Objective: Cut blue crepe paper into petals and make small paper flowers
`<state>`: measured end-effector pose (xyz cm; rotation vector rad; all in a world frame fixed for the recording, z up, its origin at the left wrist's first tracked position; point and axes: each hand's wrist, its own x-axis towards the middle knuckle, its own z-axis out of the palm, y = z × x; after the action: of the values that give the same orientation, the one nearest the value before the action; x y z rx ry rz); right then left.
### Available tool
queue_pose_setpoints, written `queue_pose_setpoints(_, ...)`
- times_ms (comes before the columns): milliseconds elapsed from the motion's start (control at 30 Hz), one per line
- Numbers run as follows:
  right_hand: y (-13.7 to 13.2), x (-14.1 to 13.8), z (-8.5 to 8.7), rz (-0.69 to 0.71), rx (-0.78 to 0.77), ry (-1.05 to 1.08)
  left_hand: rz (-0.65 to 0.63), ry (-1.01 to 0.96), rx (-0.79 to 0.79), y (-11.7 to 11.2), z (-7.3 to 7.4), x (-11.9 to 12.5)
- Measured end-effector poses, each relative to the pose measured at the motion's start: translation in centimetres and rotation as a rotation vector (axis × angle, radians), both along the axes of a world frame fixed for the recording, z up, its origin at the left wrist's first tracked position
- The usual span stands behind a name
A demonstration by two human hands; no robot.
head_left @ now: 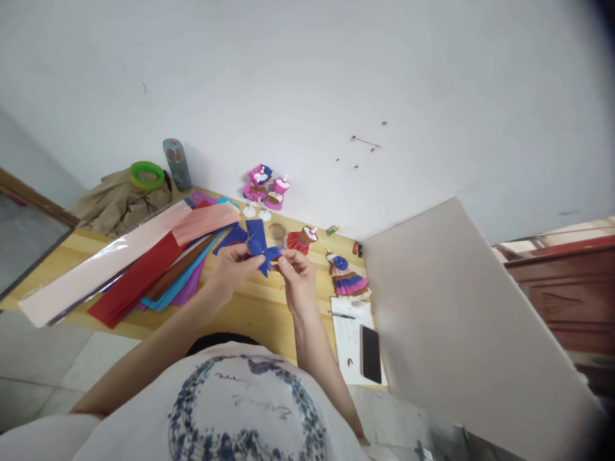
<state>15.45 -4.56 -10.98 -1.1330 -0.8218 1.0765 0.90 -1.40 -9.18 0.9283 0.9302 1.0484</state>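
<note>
Holding the blue paper [262, 255] just above the desk [250, 314], I am pinching it between left hand [233, 266] and right hand [298, 274], each grip clamped on it. Risk noted: tugging the hands apart is likely tearing it, and easing either pinch is probably letting the folds slip.

4 paper dresses [278, 192] (2 pink [260, 181], 1 red [300, 241], 1 striped [348, 279]), 1 blue bow [263, 251], 1 phone [370, 353], 1 pen [342, 314], 1 bottle [177, 164].

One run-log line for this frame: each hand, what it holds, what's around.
left hand: fingers pinch blue paper piece | right hand: fingers pinch same piece | below: wooden table | nearby: coloured paper sheets, phone
</note>
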Motion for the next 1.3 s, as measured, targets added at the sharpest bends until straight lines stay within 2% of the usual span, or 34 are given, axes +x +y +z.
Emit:
queue_pose_setpoints(100, 0.6, 1.4, -2.8, -0.047, -0.050, -0.174, 0.132, 0.021, -0.042, 0.9, -1.8, -2.2)
queue_pose_setpoints(167, 1.1, 2.3, -5.6, -0.067, -0.139, -0.264, 0.253, -0.010, -0.036, 1.3, -3.1, -4.0)
queue_pose_setpoints(233, 1.4, 2.9, -9.0, -0.055, -0.200, -0.293, 0.307, -0.056, -0.103, 1.3, -4.1, -5.6)
queue_pose_setpoints(367, 1.0, 2.2, -15.2, 0.062, -0.342, -0.376, 0.412, -0.086, -0.308, 0.3, -5.4, -7.9)
queue_pose_setpoints(467, 0.6, 0.6, -18.3, 0.180, -0.440, -0.457, 0.457, -0.094, -0.423, -0.8, -6.3, -8.9)
queue_pose_setpoints(533, 1.2, -0.4, -19.4, 0.242, -0.482, -0.516, 0.479, -0.098, -0.465, -1.2, -6.9, -9.3)
queue_pose_setpoints(633, 3.9, -1.6, -20.1, 0.278, -0.513, -0.615, 0.492, -0.107, -0.495, -1.5, -7.9, -9.7)
queue_pose_setpoints(800, 9.7, -3.3, -20.6, 0.239, -0.565, -0.773, 0.467, -0.072, -0.536, -1.4, -9.4, -9.1)
queue_pose_setpoints(933, 12.2, -4.6, -21.7, 0.171, -0.647, -0.844, 0.445, -0.043, -0.633, -1.1, -11.1, -8.9)
queue_pose_setpoints(1100, 12.7, -4.7, -23.5, 0.061, -0.685, -0.770, 0.347, -0.130, -0.623, 0.4, -14.2, -9.4)
queue_pose_setpoints(1200, 11.3, -3.6, -24.3, 0.008, -0.584, -0.629, 0.294, -0.161, -0.585, 2.2, -16.2, -9.3)
queue_pose_setpoints(1300, 8.8, -2.1, -24.7, 0.022, -0.434, -0.446, 0.098, -0.188, -0.501, 3.7, -18.1, -8.5)
